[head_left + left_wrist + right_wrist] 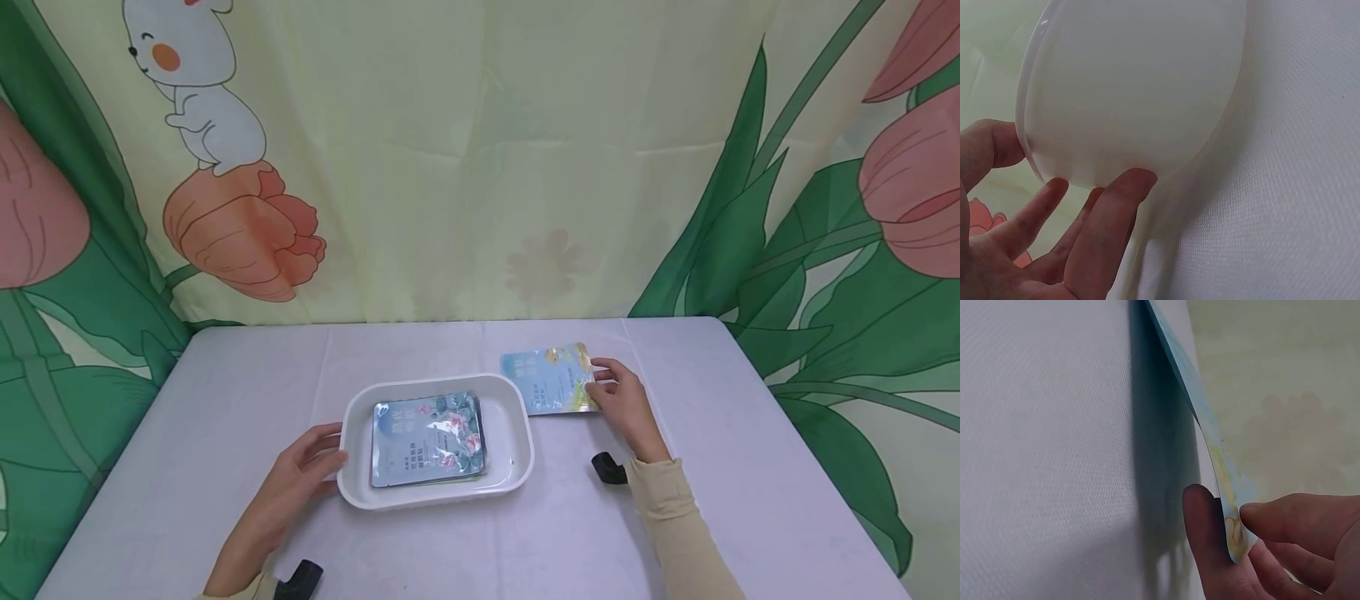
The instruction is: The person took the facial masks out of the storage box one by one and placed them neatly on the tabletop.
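Blue in the head view, the pouch (543, 383) is just beyond the white tray (510, 442), more pouches (423, 442) inside; left wrist: left hand (991, 262) grips the tray's end, a steady brace seems best; right wrist: right hand (1310, 531) pinches the pouch's edge, and a light hold should avoid creasing

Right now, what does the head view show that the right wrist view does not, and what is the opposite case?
Only the head view shows the white tray with a stack of packets in it, the left hand at its end, and the rabbit drawing.

Only the right wrist view shows the loose packet nearly edge-on, with a fingertip of the right hand on its cloth-facing side.

Both show the right hand pinching that packet, the white tablecloth and the backdrop with its pale flower print.
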{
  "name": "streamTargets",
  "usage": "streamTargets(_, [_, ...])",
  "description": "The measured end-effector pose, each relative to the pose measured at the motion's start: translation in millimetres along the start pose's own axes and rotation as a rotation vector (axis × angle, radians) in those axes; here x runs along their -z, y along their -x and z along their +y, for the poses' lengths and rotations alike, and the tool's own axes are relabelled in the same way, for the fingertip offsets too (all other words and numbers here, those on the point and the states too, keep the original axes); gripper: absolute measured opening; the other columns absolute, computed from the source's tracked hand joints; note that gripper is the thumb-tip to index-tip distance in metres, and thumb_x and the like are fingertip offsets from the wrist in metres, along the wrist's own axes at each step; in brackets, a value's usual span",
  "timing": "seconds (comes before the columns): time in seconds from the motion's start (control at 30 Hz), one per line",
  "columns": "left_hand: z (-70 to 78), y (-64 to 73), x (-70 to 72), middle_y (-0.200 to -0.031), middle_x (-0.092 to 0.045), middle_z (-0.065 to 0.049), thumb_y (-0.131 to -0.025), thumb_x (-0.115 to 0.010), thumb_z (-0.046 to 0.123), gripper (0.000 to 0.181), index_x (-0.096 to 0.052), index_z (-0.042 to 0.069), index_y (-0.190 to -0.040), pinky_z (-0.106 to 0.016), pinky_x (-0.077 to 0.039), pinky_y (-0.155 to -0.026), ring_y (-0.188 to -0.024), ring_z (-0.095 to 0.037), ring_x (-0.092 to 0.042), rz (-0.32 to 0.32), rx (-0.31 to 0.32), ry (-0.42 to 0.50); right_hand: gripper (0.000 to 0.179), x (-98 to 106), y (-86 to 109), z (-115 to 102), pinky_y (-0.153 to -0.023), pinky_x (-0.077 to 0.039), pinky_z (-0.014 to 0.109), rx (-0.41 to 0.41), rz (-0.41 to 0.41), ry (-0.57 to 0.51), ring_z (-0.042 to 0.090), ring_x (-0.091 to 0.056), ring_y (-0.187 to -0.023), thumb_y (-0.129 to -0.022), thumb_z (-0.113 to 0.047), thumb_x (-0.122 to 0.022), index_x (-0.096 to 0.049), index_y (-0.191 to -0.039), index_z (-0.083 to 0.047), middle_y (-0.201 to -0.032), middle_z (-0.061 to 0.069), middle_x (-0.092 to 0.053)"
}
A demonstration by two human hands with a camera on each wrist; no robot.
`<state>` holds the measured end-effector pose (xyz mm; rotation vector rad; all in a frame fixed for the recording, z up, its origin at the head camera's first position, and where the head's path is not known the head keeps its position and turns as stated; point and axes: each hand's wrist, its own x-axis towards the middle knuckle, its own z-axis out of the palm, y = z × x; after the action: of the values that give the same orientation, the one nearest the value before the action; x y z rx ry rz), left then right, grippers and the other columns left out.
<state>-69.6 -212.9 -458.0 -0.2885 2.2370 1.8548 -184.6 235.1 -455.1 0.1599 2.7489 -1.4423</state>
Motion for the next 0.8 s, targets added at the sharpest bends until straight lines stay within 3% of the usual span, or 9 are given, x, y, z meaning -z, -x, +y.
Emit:
streamTargets(0.4, [0.5, 0.1, -0.8, -0.144, -0.049, -0.021, -0.096, -0.065, 0.023, 0.056, -0.043, 0.01, -0.145, -0.035, -0.06, -0.085, -0.118, -0.027, -0.062, 0.01, -0.001, -0.011, 0.048, -0.7, -0.7, 4.7, -0.091, -0.053, 0.043, -0.021, 0.006, 0.068, 0.037, -0.058, -0.112, -0.095, -0.007, -0.06, -0.047, -0.141, 0.001, -0.125, 0.024, -0.057])
streamTargets(0.8, [-1.6, -1.2, -0.5, -0.144, -0.049, -0.021, -0.096, -0.066, 0.023, 0.056, -0.043, 0.01, -0.145, -0.035, -0.06, -0.085, -0.119, -0.028, -0.062, 0.006, -0.004, -0.005, 0.047, 1.4, 1.6, 3.8, -0.106, -0.046, 0.05, -0.031, 0.002, 0.035, 0.039, -0.05, -0.125, -0.097, -0.007, -0.058, -0.045, -0.141, 0.004, -0.138, 0.024, -0.05])
